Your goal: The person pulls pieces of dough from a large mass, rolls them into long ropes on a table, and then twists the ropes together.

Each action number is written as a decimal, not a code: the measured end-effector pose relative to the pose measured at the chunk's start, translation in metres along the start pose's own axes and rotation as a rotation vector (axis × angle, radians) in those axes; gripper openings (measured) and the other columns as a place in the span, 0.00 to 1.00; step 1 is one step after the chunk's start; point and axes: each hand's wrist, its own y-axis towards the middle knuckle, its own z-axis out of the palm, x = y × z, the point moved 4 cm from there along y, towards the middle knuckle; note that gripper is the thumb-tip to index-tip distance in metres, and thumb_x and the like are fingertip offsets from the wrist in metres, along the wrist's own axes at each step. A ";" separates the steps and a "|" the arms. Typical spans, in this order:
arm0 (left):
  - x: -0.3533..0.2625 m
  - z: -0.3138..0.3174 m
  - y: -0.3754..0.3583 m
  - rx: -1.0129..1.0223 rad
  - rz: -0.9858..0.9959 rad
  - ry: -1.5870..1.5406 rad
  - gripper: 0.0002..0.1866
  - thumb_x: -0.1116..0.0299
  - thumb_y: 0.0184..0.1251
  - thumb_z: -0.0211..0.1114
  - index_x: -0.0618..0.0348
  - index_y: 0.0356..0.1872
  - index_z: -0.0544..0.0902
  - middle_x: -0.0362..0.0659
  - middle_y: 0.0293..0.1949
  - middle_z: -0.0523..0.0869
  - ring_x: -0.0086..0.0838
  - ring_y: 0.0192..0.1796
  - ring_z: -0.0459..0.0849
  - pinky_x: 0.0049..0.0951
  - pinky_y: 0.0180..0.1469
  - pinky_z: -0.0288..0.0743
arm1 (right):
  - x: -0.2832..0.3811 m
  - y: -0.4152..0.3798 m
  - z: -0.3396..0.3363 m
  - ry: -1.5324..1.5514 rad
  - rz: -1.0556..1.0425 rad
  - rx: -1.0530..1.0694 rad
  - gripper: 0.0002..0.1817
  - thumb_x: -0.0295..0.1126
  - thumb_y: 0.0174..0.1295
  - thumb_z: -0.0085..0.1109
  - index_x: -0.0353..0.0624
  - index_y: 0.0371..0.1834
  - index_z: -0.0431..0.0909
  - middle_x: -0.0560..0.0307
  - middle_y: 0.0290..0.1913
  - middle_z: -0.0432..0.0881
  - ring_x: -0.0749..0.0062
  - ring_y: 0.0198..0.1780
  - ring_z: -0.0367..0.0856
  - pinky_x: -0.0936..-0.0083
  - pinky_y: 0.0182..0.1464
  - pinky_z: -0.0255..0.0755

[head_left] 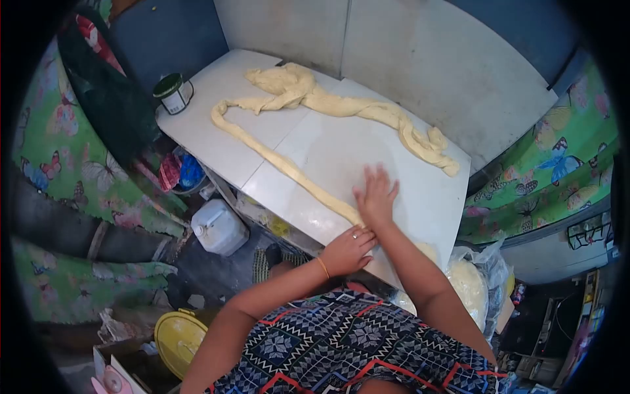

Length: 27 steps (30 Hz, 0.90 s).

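Note:
A long rope of pale yellow dough [289, 167] runs diagonally over the white tabletop [341, 141] toward my hands. My left hand [350, 251], with a ring on one finger, is curled at the near end of this rope, beside my right wrist. What lies under its fingers is partly hidden. My right hand [377, 197] reaches over the table just past the rope, fingers spread and nothing in them. At the back, a thick twisted mass of dough [354, 105] stretches to the right and joins the thin rope at the left. Some pale dough [428, 251] shows right of my right forearm.
A lidded tub [173, 94] stands at the table's far left corner. Wall panels [433, 59] border the back. On the floor at left is a white jerrycan [219, 226], with a yellow lid [178, 341] nearer me. Plastic-wrapped dough [467, 289] sits at right.

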 end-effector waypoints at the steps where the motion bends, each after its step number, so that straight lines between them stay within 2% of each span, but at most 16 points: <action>1: -0.005 -0.002 -0.004 0.000 -0.020 -0.013 0.27 0.63 0.53 0.69 0.65 0.54 0.78 0.50 0.53 0.79 0.42 0.61 0.75 0.41 0.68 0.65 | -0.009 -0.012 0.004 0.014 0.146 0.051 0.35 0.50 0.69 0.49 0.51 0.76 0.53 0.46 0.77 0.50 0.48 0.76 0.48 0.27 0.69 0.35; 2: -0.010 0.002 -0.011 0.033 -0.025 -0.034 0.27 0.63 0.53 0.69 0.65 0.54 0.78 0.50 0.53 0.79 0.42 0.61 0.75 0.41 0.68 0.65 | -0.011 -0.026 0.007 0.022 0.175 0.076 0.35 0.50 0.69 0.49 0.51 0.76 0.53 0.46 0.77 0.50 0.48 0.76 0.48 0.27 0.69 0.35; 5: 0.007 -0.007 -0.002 0.021 0.019 -0.049 0.27 0.62 0.54 0.69 0.65 0.55 0.77 0.51 0.55 0.78 0.44 0.61 0.74 0.41 0.69 0.64 | -0.009 0.026 0.011 -0.180 -0.053 0.087 0.37 0.52 0.69 0.48 0.53 0.77 0.50 0.46 0.78 0.47 0.50 0.78 0.45 0.25 0.69 0.30; 6: 0.010 -0.006 -0.008 0.001 0.052 -0.071 0.27 0.62 0.55 0.69 0.65 0.55 0.77 0.52 0.56 0.77 0.44 0.62 0.74 0.42 0.69 0.64 | 0.003 0.024 0.012 -0.159 -0.003 0.163 0.37 0.53 0.68 0.47 0.54 0.78 0.51 0.48 0.79 0.47 0.49 0.78 0.46 0.27 0.70 0.29; 7: 0.013 -0.005 -0.013 -0.021 0.079 -0.099 0.27 0.61 0.56 0.69 0.65 0.56 0.77 0.53 0.56 0.77 0.45 0.62 0.74 0.43 0.69 0.64 | 0.023 0.009 0.012 -0.094 -0.050 0.206 0.37 0.54 0.68 0.47 0.54 0.78 0.51 0.47 0.79 0.46 0.49 0.78 0.45 0.28 0.70 0.26; 9: 0.019 -0.018 -0.020 -0.033 -0.006 -0.102 0.28 0.58 0.58 0.68 0.65 0.57 0.76 0.54 0.59 0.75 0.46 0.64 0.72 0.45 0.70 0.61 | 0.019 0.005 0.008 0.078 -0.034 0.210 0.38 0.56 0.67 0.46 0.55 0.78 0.52 0.44 0.79 0.45 0.50 0.79 0.44 0.28 0.70 0.25; 11: 0.030 -0.034 -0.025 -0.099 -0.223 0.109 0.30 0.54 0.59 0.67 0.64 0.58 0.76 0.54 0.61 0.74 0.45 0.66 0.70 0.47 0.72 0.58 | 0.012 0.020 0.006 0.023 -0.015 0.226 0.38 0.56 0.67 0.46 0.55 0.78 0.52 0.43 0.79 0.45 0.50 0.79 0.44 0.28 0.70 0.24; 13: 0.043 -0.047 -0.024 -0.091 -0.196 0.209 0.31 0.52 0.61 0.65 0.64 0.59 0.75 0.53 0.61 0.74 0.43 0.67 0.69 0.47 0.72 0.56 | 0.022 0.042 0.009 -0.037 -0.030 0.172 0.38 0.57 0.67 0.46 0.55 0.78 0.52 0.42 0.79 0.45 0.50 0.79 0.43 0.28 0.70 0.24; 15: 0.057 -0.044 -0.031 -0.035 -0.177 0.182 0.31 0.51 0.62 0.64 0.64 0.59 0.75 0.51 0.61 0.75 0.42 0.67 0.70 0.46 0.72 0.58 | 0.047 0.033 0.022 -0.156 -0.082 0.287 0.37 0.58 0.68 0.44 0.56 0.78 0.52 0.44 0.79 0.45 0.51 0.79 0.42 0.27 0.70 0.25; 16: 0.058 -0.044 -0.033 -0.007 -0.172 0.156 0.29 0.52 0.62 0.63 0.64 0.58 0.76 0.50 0.59 0.76 0.41 0.66 0.71 0.46 0.71 0.59 | 0.062 0.016 0.018 0.066 -0.282 0.415 0.37 0.56 0.68 0.45 0.57 0.77 0.52 0.45 0.79 0.46 0.48 0.79 0.44 0.27 0.69 0.26; 17: 0.062 -0.043 -0.030 -0.015 -0.183 0.143 0.29 0.52 0.62 0.63 0.64 0.58 0.76 0.50 0.59 0.76 0.41 0.66 0.71 0.46 0.71 0.59 | 0.059 0.025 0.023 0.059 -0.289 0.430 0.37 0.56 0.68 0.45 0.57 0.77 0.52 0.45 0.79 0.46 0.48 0.79 0.44 0.27 0.69 0.26; 19: 0.051 -0.048 -0.034 -0.023 -0.177 0.150 0.28 0.54 0.62 0.64 0.63 0.57 0.76 0.49 0.57 0.77 0.41 0.64 0.72 0.45 0.70 0.61 | 0.043 0.037 0.027 -0.033 -0.027 0.108 0.36 0.55 0.68 0.47 0.55 0.77 0.54 0.43 0.78 0.49 0.48 0.78 0.46 0.27 0.69 0.28; 20: 0.052 -0.050 -0.033 -0.035 -0.173 0.127 0.26 0.56 0.61 0.65 0.62 0.56 0.77 0.49 0.56 0.78 0.41 0.64 0.73 0.45 0.70 0.61 | 0.049 0.050 0.016 -0.098 -0.188 0.065 0.37 0.54 0.67 0.49 0.50 0.76 0.54 0.38 0.77 0.50 0.46 0.77 0.48 0.25 0.68 0.29; 25: 0.071 -0.056 -0.033 0.018 -0.156 0.007 0.26 0.59 0.59 0.66 0.62 0.56 0.78 0.49 0.56 0.78 0.40 0.64 0.73 0.44 0.71 0.60 | 0.064 0.056 0.037 -0.029 -0.077 0.113 0.38 0.53 0.67 0.49 0.49 0.77 0.53 0.38 0.77 0.48 0.46 0.77 0.47 0.23 0.67 0.28; 27: 0.067 -0.060 -0.042 0.048 -0.082 -0.047 0.25 0.60 0.59 0.66 0.62 0.55 0.78 0.49 0.56 0.79 0.39 0.62 0.74 0.43 0.71 0.61 | 0.059 0.032 0.040 0.018 0.006 0.134 0.38 0.53 0.68 0.48 0.51 0.77 0.51 0.39 0.78 0.46 0.45 0.77 0.46 0.23 0.67 0.27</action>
